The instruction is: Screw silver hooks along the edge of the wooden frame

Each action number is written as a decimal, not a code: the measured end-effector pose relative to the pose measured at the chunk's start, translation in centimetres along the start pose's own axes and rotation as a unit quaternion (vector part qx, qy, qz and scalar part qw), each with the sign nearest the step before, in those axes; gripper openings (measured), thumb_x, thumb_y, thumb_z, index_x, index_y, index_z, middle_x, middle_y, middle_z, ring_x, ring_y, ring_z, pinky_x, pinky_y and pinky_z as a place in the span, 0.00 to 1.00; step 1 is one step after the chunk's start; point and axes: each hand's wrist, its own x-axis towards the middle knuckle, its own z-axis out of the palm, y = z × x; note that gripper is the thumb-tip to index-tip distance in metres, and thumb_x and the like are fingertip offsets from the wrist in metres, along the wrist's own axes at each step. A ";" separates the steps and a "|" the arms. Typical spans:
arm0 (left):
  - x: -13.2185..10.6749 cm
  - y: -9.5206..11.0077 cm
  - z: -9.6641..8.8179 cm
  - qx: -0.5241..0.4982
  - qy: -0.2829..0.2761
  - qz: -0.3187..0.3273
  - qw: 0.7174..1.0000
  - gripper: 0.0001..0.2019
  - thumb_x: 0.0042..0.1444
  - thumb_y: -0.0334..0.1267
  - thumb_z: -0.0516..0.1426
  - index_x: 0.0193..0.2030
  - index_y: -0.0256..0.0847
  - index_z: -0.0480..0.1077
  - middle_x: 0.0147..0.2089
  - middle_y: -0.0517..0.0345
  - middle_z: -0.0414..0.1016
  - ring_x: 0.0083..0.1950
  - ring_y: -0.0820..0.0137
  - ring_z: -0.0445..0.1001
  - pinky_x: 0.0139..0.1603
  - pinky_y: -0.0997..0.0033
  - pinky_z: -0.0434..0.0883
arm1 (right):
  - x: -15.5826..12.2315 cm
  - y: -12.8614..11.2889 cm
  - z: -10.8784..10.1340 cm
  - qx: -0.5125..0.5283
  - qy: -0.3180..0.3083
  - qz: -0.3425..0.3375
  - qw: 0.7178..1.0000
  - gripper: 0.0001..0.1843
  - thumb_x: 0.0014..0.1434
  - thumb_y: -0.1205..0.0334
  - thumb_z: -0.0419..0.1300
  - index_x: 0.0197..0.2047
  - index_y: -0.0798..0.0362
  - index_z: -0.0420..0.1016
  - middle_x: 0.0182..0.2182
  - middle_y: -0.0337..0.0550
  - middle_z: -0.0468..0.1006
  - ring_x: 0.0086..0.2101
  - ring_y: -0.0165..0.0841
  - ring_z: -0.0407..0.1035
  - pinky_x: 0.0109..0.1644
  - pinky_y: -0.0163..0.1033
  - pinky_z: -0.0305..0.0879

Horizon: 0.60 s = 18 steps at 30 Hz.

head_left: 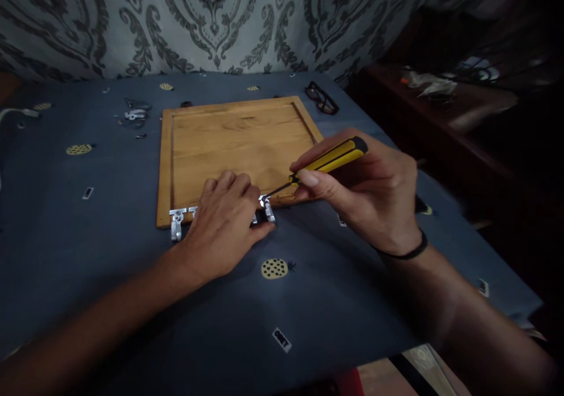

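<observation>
A wooden panel (233, 143) with a raised frame, like a small cabinet door, lies flat on the cloth. Metal hinges sit along its near edge: one hinge (177, 224) at the left corner and another hinge (268, 208) farther right. My left hand (227, 222) rests over this edge, fingers curled and closed, with index finger and thumb against the right hinge; it hides the metal parts between. My right hand (370, 190) grips a yellow-and-black screwdriver (337, 156), slanted down to the left. Its tip meets the right hinge; any screw there is too small to see.
Blue cloth (110, 196) with pineapple prints covers the table. Loose metal hardware (136, 114) and a small screw (140, 136) lie behind the panel's left side. Eyeglasses (321, 97) lie at the back right. Patterned fabric (211, 20) rises behind; cluttered dark furniture (423, 114) stands right.
</observation>
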 end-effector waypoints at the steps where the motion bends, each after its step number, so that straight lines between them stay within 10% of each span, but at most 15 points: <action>1: 0.0 0.0 0.0 0.000 0.000 -0.002 1.000 0.13 0.60 0.44 0.67 0.44 0.37 0.76 0.46 0.49 0.76 0.51 0.52 0.70 0.49 0.53 0.67 | 0.0 0.0 0.1 -0.006 0.004 -0.004 1.000 0.14 0.55 0.49 0.75 0.32 0.46 0.78 0.31 0.36 0.80 0.25 0.31 0.75 0.27 0.39 0.73; 12: 0.1 0.0 -0.1 0.002 -0.001 0.000 1.000 0.14 0.59 0.45 0.68 0.45 0.37 0.76 0.47 0.48 0.76 0.52 0.51 0.71 0.49 0.53 0.68 | -0.4 0.1 1.5 -0.031 0.189 -0.074 0.979 0.17 0.57 0.48 0.73 0.28 0.46 0.74 0.22 0.34 0.75 0.18 0.29 0.68 0.19 0.38 0.64; 18: 0.0 0.0 0.1 0.002 0.003 0.003 1.000 0.14 0.60 0.45 0.67 0.45 0.37 0.76 0.46 0.49 0.76 0.52 0.52 0.71 0.49 0.53 0.68 | -0.2 -0.2 1.3 -0.057 0.172 -0.060 0.982 0.20 0.53 0.45 0.75 0.26 0.47 0.74 0.22 0.36 0.73 0.18 0.28 0.67 0.18 0.37 0.67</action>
